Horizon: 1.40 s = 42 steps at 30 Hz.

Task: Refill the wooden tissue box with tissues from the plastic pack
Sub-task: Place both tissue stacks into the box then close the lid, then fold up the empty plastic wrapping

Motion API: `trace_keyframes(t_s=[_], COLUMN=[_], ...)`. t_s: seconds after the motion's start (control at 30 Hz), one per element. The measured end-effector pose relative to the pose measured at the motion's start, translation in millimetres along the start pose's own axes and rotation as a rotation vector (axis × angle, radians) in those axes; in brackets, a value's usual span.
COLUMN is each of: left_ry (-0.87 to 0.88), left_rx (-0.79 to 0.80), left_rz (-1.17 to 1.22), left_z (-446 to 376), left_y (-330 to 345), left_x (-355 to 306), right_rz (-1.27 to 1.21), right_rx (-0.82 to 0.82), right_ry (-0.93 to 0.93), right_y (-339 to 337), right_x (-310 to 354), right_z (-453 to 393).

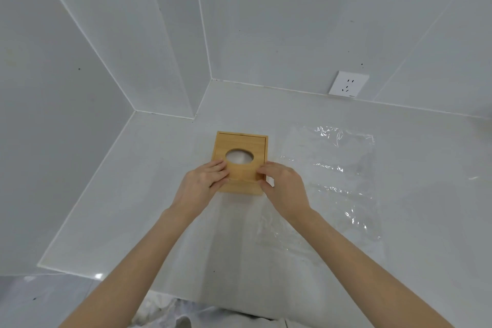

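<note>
so the wooden tissue box [241, 162] sits on the white counter [159, 194] near the corner, oval hole facing up with white tissue showing through. Both hands are on its near end: left hand [203, 181] with fingers [219, 168] lying flat and together on the lid, right hand [282, 184] pinching the near right corner. Looks like the lid slides along the near-far axis, so I'd guess the push goes straight away from the body. Crinkly empty-looking plastic pack [330, 176] lies flat just to the right
</note>
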State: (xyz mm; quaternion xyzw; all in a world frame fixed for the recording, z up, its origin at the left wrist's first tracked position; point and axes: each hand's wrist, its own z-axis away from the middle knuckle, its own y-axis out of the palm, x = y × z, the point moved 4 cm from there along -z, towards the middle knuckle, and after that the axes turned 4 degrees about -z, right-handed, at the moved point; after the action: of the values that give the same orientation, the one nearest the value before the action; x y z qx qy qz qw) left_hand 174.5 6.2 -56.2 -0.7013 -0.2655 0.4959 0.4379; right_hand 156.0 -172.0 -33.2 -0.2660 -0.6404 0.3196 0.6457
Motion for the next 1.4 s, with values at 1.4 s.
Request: trace_keyframes(t_s=[1.4], left_ry=[-0.437], left_rx=[0.341], left_rz=[-0.003], left_z=[-73.1], left_y=[136.7], left_x=[-98.0], right_rz=[-0.557], right_rx=[-0.294], right_ry=[0.959], right_y=[-90.2], right_x=[-232.1], right_z=[44.9])
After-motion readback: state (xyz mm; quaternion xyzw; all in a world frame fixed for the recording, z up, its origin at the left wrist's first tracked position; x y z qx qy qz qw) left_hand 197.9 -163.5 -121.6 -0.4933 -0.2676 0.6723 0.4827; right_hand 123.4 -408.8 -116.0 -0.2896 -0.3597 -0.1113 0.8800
